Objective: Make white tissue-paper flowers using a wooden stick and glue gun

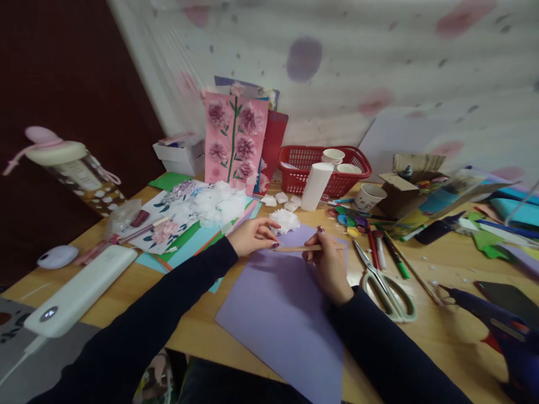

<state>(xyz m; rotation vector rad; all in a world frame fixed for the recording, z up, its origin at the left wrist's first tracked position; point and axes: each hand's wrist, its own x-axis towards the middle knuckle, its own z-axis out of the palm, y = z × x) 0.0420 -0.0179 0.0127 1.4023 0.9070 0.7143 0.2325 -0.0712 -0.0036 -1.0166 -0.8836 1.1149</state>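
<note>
My right hand (329,262) is closed around a thin wooden stick (292,248), which lies nearly level with its tip toward the left. My left hand (251,238) has its fingers apart, the thumb close by the stick's tip; whether they touch I cannot tell. Just beyond the left fingertips sits a ruffled white paper flower (284,221). Beneath both hands a sheet of purple paper (278,331) reaches to the table's front edge, with a shadow across it.
Scissors (385,289), several markers (393,255) and a glue gun (492,322) lie at right. Behind stand a white roll (316,186), a red basket (290,177) and a pink flower card (221,134). Left are white tissue pieces (219,205), a power bank (82,289) and a bottle (78,168).
</note>
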